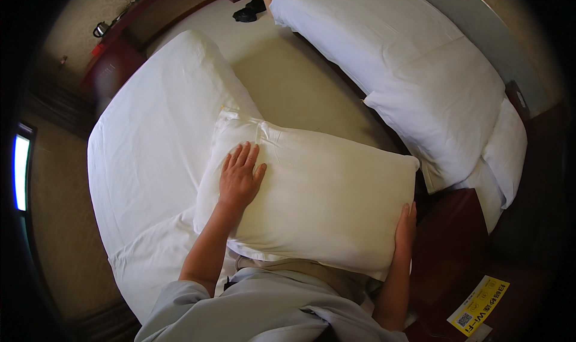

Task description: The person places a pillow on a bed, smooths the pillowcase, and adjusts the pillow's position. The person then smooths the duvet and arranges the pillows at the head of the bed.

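Observation:
A white pillow in a pillowcase lies across in front of my body, close against my waist. My left hand rests flat on its upper left part, palm down with the fingers slightly apart. At the pillow's right end, my right hand holds the edge, its fingers partly hidden by the pillow's side. Some creases run near the pillowcase's far left corner. Under and beyond the pillow on the left is a bed with a white cover.
A second bed with white bedding stands to the right, across a strip of pale floor. Between the bed heads is a dark red nightstand bearing a yellow printed card. Black shoes and a kettle are farther off.

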Tool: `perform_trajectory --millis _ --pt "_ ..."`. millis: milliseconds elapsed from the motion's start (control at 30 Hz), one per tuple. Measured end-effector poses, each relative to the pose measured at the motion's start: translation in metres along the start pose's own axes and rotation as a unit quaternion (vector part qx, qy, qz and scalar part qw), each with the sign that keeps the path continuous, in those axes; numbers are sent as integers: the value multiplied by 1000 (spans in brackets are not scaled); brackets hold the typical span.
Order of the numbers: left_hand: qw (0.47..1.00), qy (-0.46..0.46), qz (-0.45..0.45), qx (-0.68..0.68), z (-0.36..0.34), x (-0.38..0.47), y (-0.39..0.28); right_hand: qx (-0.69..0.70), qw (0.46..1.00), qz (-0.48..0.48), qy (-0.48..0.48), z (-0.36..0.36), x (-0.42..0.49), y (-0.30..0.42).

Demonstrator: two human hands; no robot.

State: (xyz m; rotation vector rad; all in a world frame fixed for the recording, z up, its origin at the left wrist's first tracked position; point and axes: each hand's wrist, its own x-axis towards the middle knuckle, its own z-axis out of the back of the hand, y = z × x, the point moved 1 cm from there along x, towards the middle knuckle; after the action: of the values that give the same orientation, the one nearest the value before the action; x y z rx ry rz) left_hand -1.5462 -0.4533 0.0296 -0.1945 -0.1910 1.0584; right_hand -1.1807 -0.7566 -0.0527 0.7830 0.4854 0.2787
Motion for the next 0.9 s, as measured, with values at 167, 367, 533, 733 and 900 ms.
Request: perform_trajectory --millis 167,367,533,733,900 --pt "994 29 93 -53 -13 -4 53 87 984 -112 111 28 14 -31" --pt "996 42 77 -24 -16 -32 119 -203 953 127 -186 44 -29 14" --pt "998 -27 42 31 -7 -46 34 -148 910 379 -82 -14 -92 100" --pt "899 129 -405 -104 21 -87 -83 -111 824 537 139 -70 -179 113" --pt "862 114 -488 80 13 -97 -77 -221 815 520 126 -59 -176 77"
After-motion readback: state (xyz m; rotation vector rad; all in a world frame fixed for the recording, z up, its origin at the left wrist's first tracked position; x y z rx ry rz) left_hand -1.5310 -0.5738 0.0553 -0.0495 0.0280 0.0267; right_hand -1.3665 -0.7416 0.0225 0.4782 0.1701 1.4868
